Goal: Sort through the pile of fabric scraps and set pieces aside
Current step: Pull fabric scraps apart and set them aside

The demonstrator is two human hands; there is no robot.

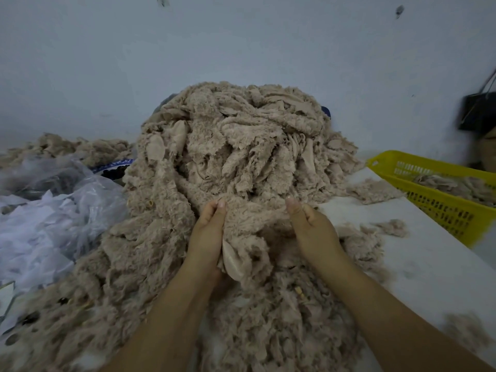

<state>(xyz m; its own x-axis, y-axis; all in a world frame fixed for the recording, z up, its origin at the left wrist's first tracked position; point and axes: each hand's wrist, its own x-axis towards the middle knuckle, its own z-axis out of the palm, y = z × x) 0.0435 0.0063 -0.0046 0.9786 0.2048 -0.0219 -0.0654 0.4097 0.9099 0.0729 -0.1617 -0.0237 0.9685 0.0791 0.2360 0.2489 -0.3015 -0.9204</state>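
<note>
Two hands meet at the near middle of a white table; the left hand and the right hand each pinch the top edge of one fleece scrap between thumb and curled, close-set fingers, so that it hangs stretched between them. The scrap is beige, curly and fluffy on its face, with a smooth, paler backing showing where a corner folds over near the left wrist. It lies against the near slope of the pile of fabric scraps, a tall beige mound of ragged, frayed strips that spreads from the far wall down to the near edge. To the left sit clear plastic bags with white scraps; to the right a yellow basket holds a few beige pieces; a loose tuft lies just beside it.
</note>
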